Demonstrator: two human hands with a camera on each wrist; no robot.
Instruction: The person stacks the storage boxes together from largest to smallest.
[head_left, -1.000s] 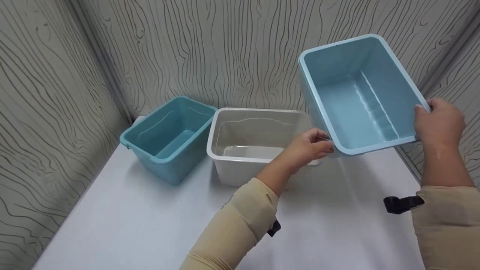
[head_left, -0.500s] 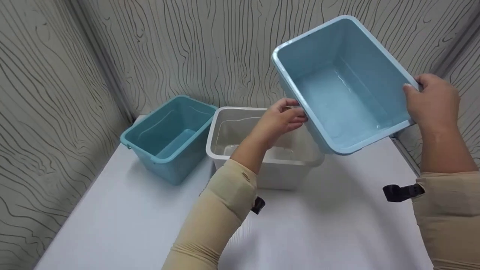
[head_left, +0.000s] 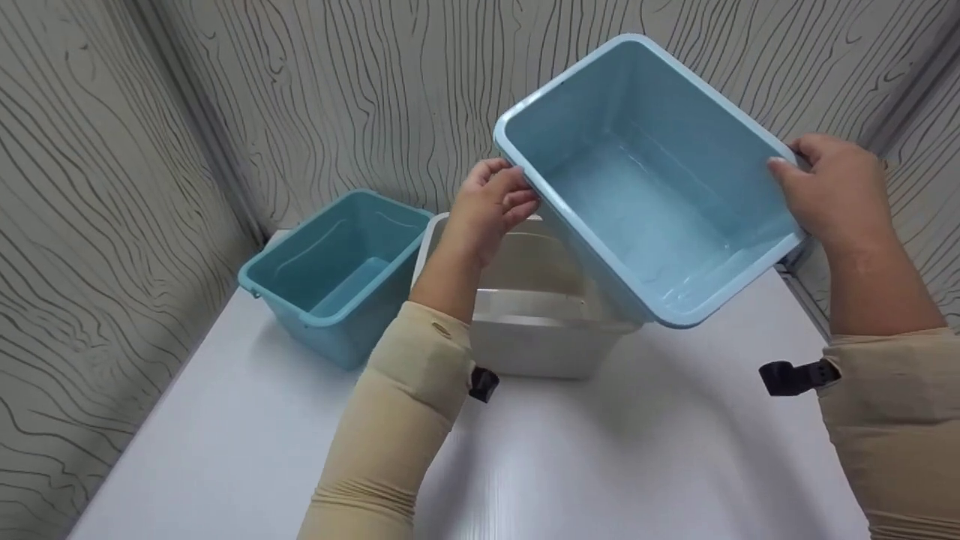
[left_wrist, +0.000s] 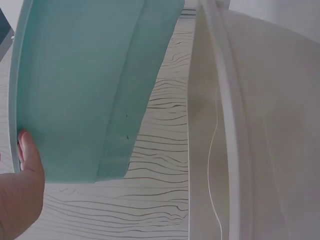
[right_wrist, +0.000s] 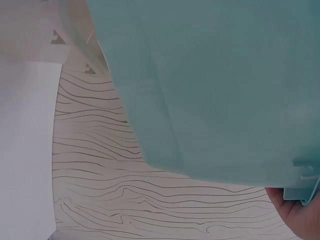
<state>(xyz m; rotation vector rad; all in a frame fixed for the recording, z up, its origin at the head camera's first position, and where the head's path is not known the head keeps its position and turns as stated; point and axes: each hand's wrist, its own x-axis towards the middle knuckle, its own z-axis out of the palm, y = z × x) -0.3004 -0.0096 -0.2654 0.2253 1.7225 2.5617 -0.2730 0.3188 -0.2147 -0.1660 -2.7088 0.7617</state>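
A light blue plastic bin (head_left: 637, 202) is held up in the air, tilted so that its inside faces the head camera. My right hand (head_left: 840, 191) grips its right rim, thumb over the edge. At the left rim, my left hand (head_left: 491, 206) pinches the edge, fingers curled underneath. In the left wrist view the bin's outer wall (left_wrist: 85, 90) fills the upper left, the hand at its rim. Below and behind the raised bin stands a white bin (head_left: 544, 345), partly covered by it and by the left arm. Both bins look bare inside.
A teal bin (head_left: 337, 277) stands turned at an angle on the left of the white table (head_left: 600, 465), close beside the white bin. Wood-grain-patterned walls (head_left: 360, 90) enclose the table at the back and both sides.
The light blue bin has moved left and somewhat upward, now overlapping the white bin more. Both hands travelled with it, and the left hand has slid up along its left rim.
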